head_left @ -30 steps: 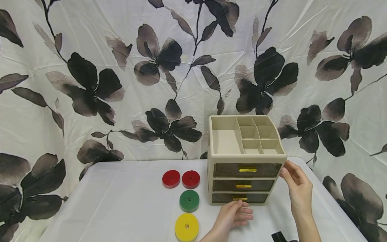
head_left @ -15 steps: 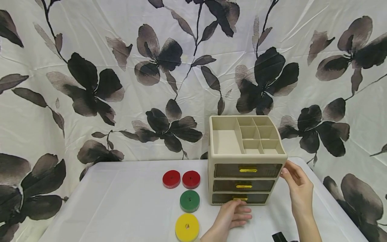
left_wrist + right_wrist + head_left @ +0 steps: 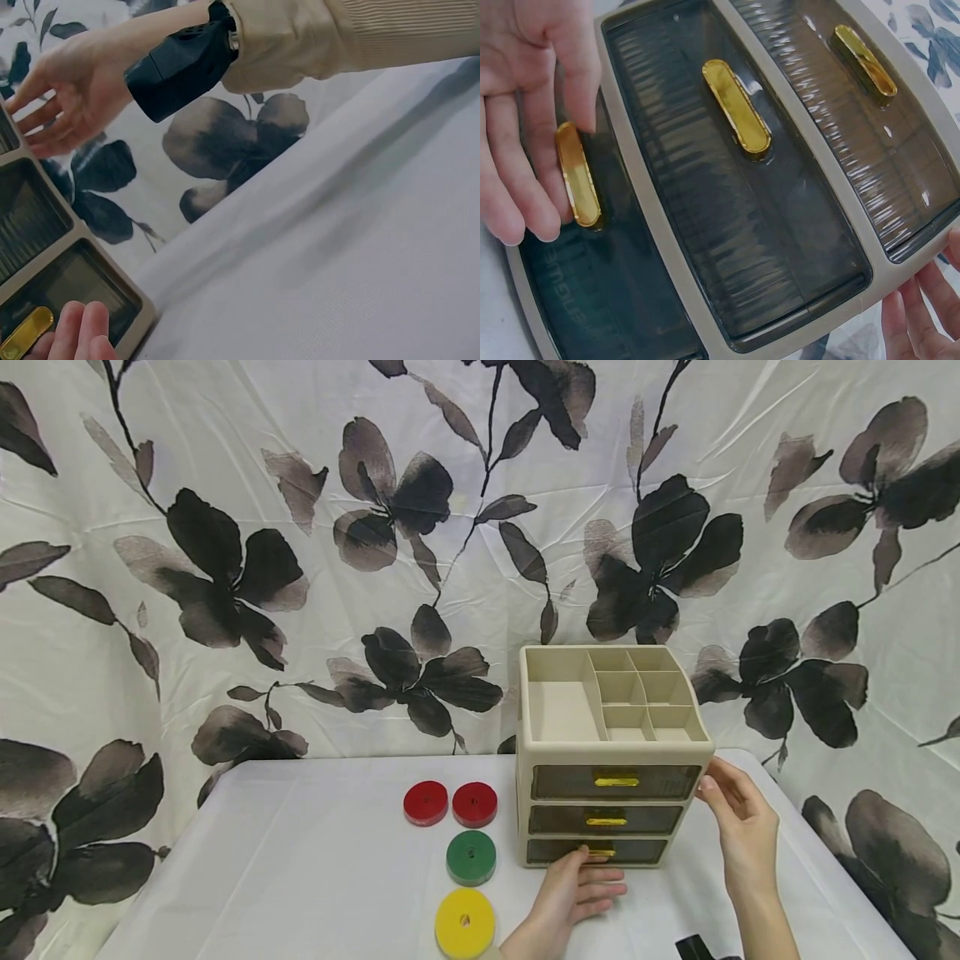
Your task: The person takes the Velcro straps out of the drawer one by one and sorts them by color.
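Note:
A cream desktop drawer organizer (image 3: 525, 810) has three smoked drawers with yellow handles, all pushed in. My left hand (image 3: 558, 889) is at the bottom drawer's handle (image 3: 579, 176), thumb by one end and index finger along the lower edge. The other fingers of that hand extend loosely in front. My right hand (image 3: 746, 827) rests against the organizer's right side, thumb near the front edge and fingers along the wall. In the right wrist view the middle handle (image 3: 737, 106) and top handle (image 3: 864, 64) stand free of any hand.
Left of the organizer lie two red discs (image 3: 425, 803), a green disc (image 3: 471, 858) and a yellow disc (image 3: 464, 924) with center holes. Compartments (image 3: 562, 697) divide the organizer's top. A floral curtain (image 3: 450, 568) hangs behind the white-covered table (image 3: 300, 860).
My left thumb has shifted slightly left and up, uncovering more of the bottom handle. The right hand and the organizer stay in place.

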Demonstrator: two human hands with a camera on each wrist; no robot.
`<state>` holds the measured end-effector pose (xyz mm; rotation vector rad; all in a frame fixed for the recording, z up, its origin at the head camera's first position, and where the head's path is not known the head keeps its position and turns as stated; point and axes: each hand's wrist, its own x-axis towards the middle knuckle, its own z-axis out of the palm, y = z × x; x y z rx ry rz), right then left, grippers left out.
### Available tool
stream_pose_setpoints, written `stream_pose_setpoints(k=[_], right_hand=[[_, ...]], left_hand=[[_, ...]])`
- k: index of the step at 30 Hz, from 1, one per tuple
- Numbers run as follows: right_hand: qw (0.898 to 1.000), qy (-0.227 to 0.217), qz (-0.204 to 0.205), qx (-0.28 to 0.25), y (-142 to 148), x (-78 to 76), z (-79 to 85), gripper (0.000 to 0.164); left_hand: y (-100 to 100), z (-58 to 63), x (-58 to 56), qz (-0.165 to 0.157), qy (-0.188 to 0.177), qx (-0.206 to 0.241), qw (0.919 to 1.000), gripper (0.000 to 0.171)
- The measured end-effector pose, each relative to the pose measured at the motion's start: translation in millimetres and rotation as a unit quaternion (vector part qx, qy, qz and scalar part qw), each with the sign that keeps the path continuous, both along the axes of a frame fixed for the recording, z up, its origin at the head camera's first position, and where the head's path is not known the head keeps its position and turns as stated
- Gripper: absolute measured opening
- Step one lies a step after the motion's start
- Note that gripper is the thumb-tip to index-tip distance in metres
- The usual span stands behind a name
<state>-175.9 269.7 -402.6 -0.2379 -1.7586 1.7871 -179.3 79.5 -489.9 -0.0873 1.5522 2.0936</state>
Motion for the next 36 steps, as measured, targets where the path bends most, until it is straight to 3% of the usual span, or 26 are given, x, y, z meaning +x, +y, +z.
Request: stream_pose_setpoints(k=[17,26,36], right_hand=[[1.0,-0.002,0.002,-0.007,1,-1.1,0.4,0.032],[1.0,-0.001,0.004,-0.01,0,-0.9,-0.3,0.032],[1.0,0.004,0.007,-0.012,1,-1.2,-0.9,0.032]], left_hand=[[0,-1.6,2.5,0.0,-0.011,-0.031,0.9995,0.044],[0,-1.0,6.5,-0.006,-0.037,-0.041,0.9985,0.04],[-7,-2.0,18.1,-0.043,-0.055,-0.035,0.997,0.045]])
